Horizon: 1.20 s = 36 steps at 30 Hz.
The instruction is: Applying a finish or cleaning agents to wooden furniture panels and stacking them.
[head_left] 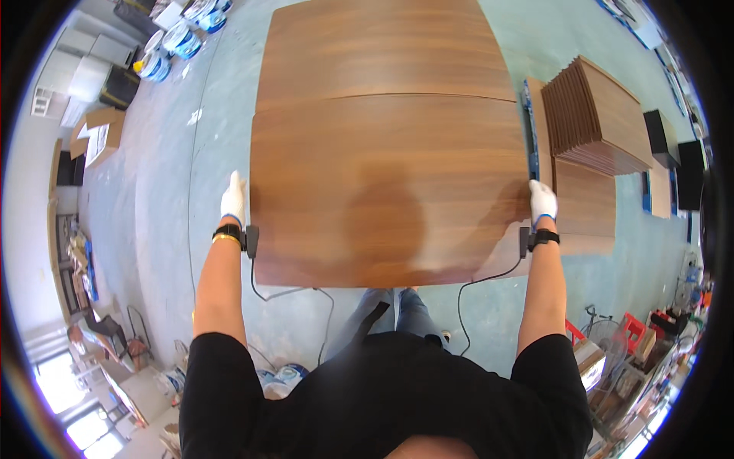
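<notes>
A brown wood-grain panel (321, 199) lies flat before me, its near edge just ahead of my legs. My left hand (233, 200), in a white glove, is closed at the panel's left edge. At the opposite edge my right hand (544, 200), gloved the same way, grips the panel too. The undersides of both hands are hidden, and the fingertips do not show clearly. Beyond a thin seam lies a second matching panel (382, 46). A black device with a cable is strapped at each wrist.
At the right a tall stack of brown boards (604, 115) stands on lower boards (585, 203). White and blue buckets (182, 40) and an opened carton (103, 136) are at the far left. Red frames and clutter fill the lower right. Loose cables (330, 321) hang near my legs.
</notes>
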Motion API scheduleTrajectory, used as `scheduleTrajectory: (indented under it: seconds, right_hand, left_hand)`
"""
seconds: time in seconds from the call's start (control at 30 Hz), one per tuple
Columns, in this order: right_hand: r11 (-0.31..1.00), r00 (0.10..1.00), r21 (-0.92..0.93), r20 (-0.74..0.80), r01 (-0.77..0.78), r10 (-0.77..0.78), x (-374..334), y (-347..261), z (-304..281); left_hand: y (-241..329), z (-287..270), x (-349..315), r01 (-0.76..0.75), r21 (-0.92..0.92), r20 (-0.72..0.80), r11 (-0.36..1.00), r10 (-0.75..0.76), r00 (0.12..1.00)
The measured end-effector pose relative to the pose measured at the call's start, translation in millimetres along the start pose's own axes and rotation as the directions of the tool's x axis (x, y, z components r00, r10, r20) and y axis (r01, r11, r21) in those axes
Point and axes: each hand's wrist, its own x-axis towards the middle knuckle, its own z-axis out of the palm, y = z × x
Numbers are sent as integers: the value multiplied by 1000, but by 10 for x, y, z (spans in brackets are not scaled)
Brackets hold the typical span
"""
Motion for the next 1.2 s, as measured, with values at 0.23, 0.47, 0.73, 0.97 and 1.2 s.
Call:
scheduleTrajectory:
  seconds: [0.23, 0.47, 0.73, 0.97, 1.2]
  right_hand:
    - [971, 947, -237, 319, 36, 43, -894, -38, -787]
    - [982, 891, -167, 429, -83, 148, -1800, 513, -352]
    - [945, 982, -311, 122, -100, 144, -1810, 551, -371]
    - [915, 954, -392, 227, -94, 195, -1810, 287, -511]
    - [886, 956, -464, 266, 18, 121, -1644, 387, -510]
  left_hand:
    - [-815, -1006, -593, 75, 515, 99, 854, -146, 984]
    - [-1843, -1660, -778, -23, 477, 218, 879, -93, 971]
    - [-1337, -821, -1124, 464, 170, -86, 869, -456, 886]
    - [-1060, -705, -1291, -76, 948, 149, 310, -220, 964]
    - [-1177, -705, -1206, -163, 954, 211, 253, -174, 962]
